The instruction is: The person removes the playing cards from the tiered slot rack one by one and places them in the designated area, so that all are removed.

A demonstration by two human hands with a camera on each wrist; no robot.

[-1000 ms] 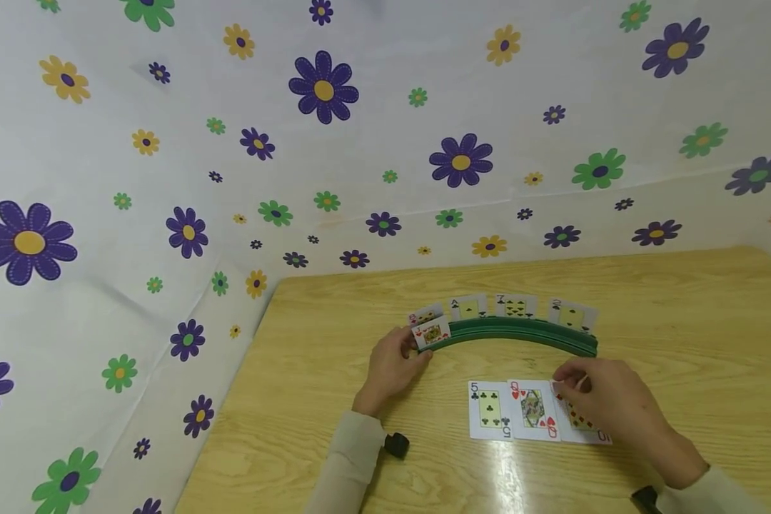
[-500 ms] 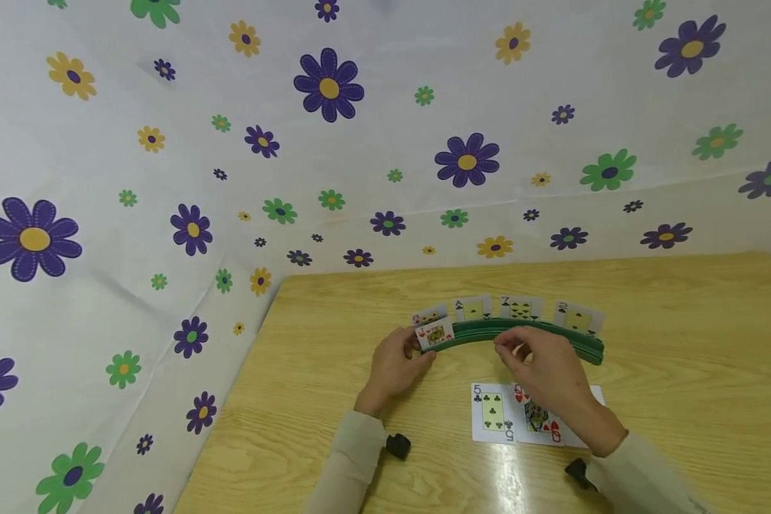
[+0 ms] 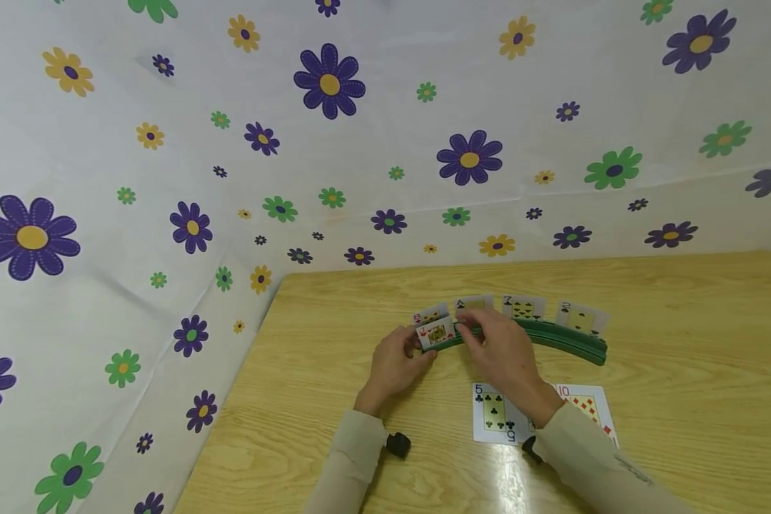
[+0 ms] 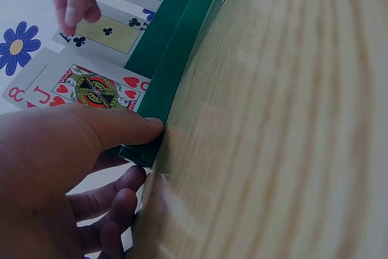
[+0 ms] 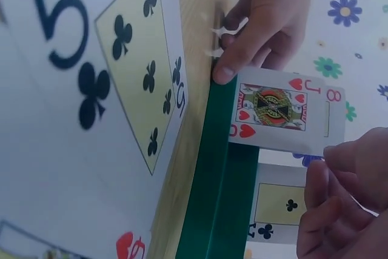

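Note:
My left hand (image 3: 392, 365) grips the left end of a curved green card holder (image 3: 568, 340), thumb on its front and fingers behind. A jack of hearts (image 3: 435, 333) stands there in front of a red eight (image 3: 432, 314). My right hand (image 3: 502, 353) hovers over the holder, loosely curled fingertips close to the jack's right edge and overlapping the ace of clubs (image 5: 282, 203). No card shows between its fingers. Further right stand a seven of clubs (image 3: 523, 308) and a black two (image 3: 580, 320).
Face up on the wooden table (image 3: 334, 328) lie a five of clubs (image 3: 493, 414) and a ten of diamonds (image 3: 587, 407). Between them a queen of hearts is mostly hidden under my right forearm. A flower-printed white sheet (image 3: 385, 143) stands behind the table.
My right hand has left the ten of diamonds and moved leftward and up to the card holder, beside the jack. The left hand has kept its hold on the holder.

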